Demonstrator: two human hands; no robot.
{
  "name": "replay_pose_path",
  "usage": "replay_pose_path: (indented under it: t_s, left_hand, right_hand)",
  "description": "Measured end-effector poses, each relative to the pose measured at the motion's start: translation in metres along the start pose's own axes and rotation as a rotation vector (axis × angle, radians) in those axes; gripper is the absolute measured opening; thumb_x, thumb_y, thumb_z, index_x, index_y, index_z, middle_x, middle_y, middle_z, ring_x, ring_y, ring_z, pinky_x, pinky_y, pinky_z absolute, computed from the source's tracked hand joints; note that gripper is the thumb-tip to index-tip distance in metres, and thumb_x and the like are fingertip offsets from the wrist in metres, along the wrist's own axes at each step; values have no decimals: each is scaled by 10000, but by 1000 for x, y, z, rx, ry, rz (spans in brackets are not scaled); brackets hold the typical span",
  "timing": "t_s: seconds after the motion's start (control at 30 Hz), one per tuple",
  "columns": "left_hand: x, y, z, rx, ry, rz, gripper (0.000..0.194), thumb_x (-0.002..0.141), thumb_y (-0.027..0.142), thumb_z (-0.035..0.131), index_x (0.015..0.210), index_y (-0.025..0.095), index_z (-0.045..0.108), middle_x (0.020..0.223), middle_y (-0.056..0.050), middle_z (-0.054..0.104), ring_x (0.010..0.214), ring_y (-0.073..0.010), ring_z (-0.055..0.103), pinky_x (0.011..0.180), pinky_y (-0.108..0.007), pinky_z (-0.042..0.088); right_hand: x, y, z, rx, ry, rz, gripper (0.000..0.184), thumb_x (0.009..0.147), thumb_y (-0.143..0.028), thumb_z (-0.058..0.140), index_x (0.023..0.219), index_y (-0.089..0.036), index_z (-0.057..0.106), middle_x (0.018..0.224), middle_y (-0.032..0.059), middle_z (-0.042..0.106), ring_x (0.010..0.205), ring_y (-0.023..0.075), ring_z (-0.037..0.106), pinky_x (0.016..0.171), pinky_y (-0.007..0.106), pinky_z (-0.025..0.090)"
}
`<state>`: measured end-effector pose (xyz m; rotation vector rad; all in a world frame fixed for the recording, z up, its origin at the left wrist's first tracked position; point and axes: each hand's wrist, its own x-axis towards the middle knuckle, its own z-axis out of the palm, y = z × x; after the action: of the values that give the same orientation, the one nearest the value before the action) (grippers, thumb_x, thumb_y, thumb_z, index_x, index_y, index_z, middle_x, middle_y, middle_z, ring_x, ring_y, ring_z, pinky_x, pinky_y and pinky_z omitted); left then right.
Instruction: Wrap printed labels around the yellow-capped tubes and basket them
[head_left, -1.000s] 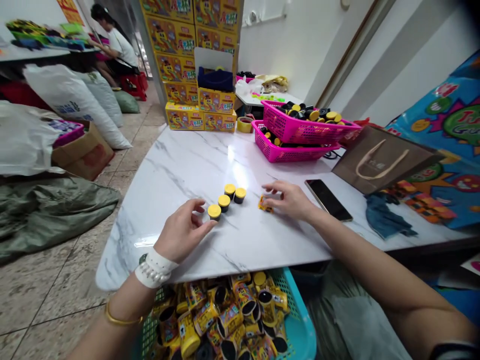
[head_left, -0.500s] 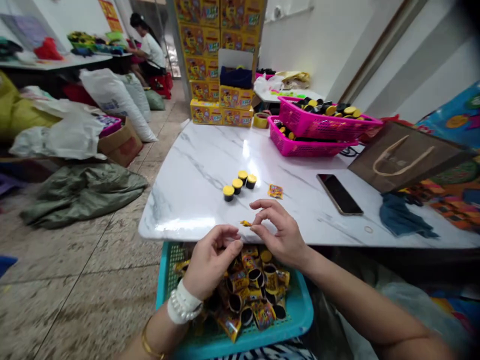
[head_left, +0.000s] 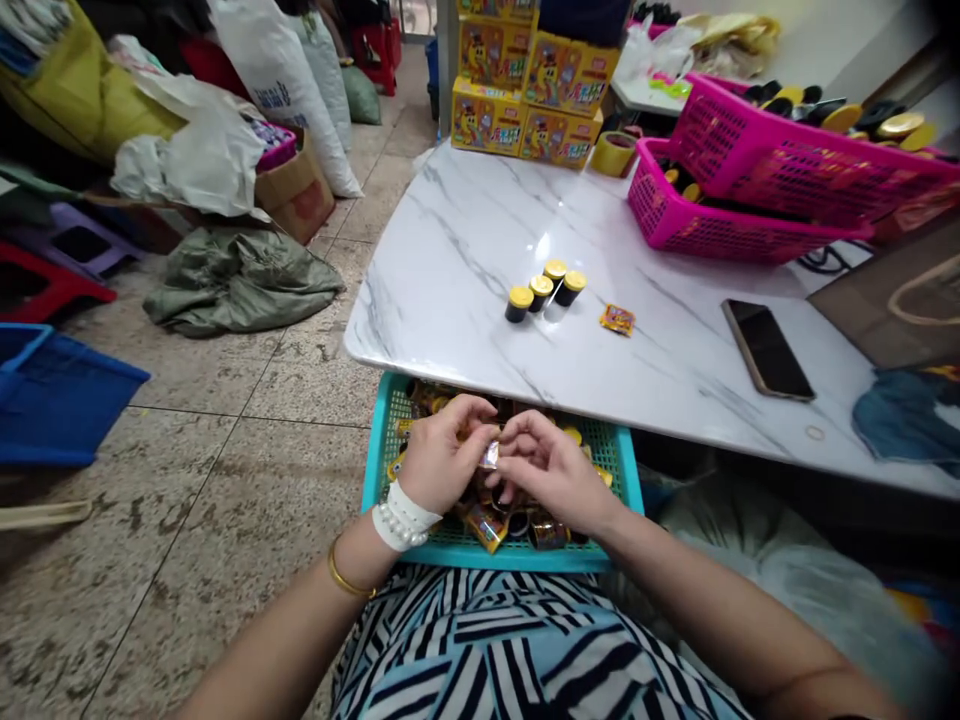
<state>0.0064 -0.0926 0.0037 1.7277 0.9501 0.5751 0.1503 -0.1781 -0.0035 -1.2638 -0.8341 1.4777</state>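
Both of my hands meet over a teal basket (head_left: 375, 470) on my lap, which is full of small yellow and black printed tubes. My left hand (head_left: 442, 465) and my right hand (head_left: 544, 470) are closed together on a small shiny packet (head_left: 491, 455) held between their fingertips. On the white marble table (head_left: 465, 250) above the basket stand three little black pots with yellow lids (head_left: 544, 288) in a row. A small orange packet (head_left: 617, 319) lies just right of them.
A black phone (head_left: 766, 349) lies on the table's right side. Two stacked pink baskets (head_left: 720, 200) of black and yellow lids sit at the back, beside a tape roll (head_left: 613, 153). Yellow cartons (head_left: 525, 95) stand behind. Sacks, a green cloth (head_left: 240, 280) and a blue bin (head_left: 52, 400) lie on the floor at left.
My hands dropped from the table's edge down into the teal basket and closed together on a small packet. The view tilted downward toward my lap.
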Motion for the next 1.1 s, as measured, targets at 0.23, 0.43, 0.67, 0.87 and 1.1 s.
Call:
replay_pose_path:
  t_s: [0.23, 0.43, 0.67, 0.87, 1.1]
  left_hand:
    - [-11, 0, 5, -506, -75, -176, 545, 874, 530, 615, 1278, 184, 494, 602, 59, 547, 435, -91, 468, 422, -201, 360]
    - [-20, -9, 9, -687, -99, -305, 335, 779, 455, 755, 837, 159, 611, 584, 47, 532, 446, -50, 404, 432, -180, 318]
    - [-14, -3, -4, -255, -263, -154, 246, 791, 382, 701, 709, 157, 643, 619, 4, 581, 548, -102, 486, 520, -223, 400]
    - [-19, 12, -2, -327, 104, -125, 199, 837, 386, 656, 793, 194, 626, 640, 17, 572, 525, -102, 472, 491, -218, 404]
    - [-49, 17, 7, -260, 214, -103, 253, 896, 420, 610, 787, 219, 718, 645, -23, 636, 587, -154, 573, 476, -244, 421]
  right_hand:
    - [-6, -11, 3, 25, 270, -145, 390, 731, -338, 810, 939, -248, 493, 656, -90, 602, 480, 90, 598, 428, 197, 505]
    - [-13, -7, -1, -4, 255, -142, 465, 763, -329, 785, 1139, -271, 517, 670, -75, 618, 539, 122, 628, 514, 251, 552]
    - [-16, -14, -16, -523, 33, -204, 126, 932, -346, 582, 914, -227, 619, 778, -1, 627, 671, 131, 561, 583, 258, 447]
    - [-12, -7, -5, -776, 313, -437, 328, 987, -318, 480, 673, -226, 464, 602, -27, 460, 552, 127, 440, 546, 280, 335]
    - [-11, 3, -3, -734, 431, -462, 361, 1002, -364, 449, 668, -231, 479, 592, -9, 488, 540, 139, 455, 535, 287, 351]
